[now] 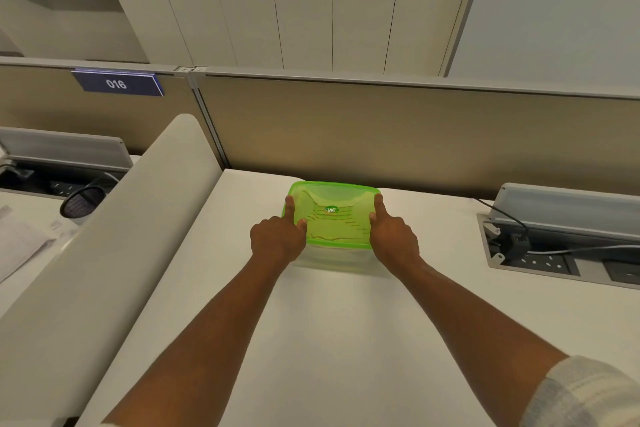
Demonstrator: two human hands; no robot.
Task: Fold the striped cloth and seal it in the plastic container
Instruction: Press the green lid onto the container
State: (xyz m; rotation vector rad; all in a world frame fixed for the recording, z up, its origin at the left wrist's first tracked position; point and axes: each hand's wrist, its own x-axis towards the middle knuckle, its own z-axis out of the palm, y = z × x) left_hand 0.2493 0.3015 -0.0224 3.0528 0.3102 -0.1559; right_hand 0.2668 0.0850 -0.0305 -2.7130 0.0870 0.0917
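A clear plastic container [332,258] with a translucent green lid [337,199] stands on the white desk near the far partition. Through the lid I see the striped cloth [334,229] lying inside. My left hand [277,239] rests at the lid's left edge, index finger stretched along the rim and thumb on top. My right hand [393,236] mirrors it at the right edge, index finger pointing along the rim. Both hands press on the lid with the other fingers curled.
A beige partition [381,135] runs right behind the container. A padded divider [114,239] borders the desk on the left. At right, a recessed power socket box [540,253] holds a plugged cable. A black mesh cup [83,201] stands on the neighbouring desk.
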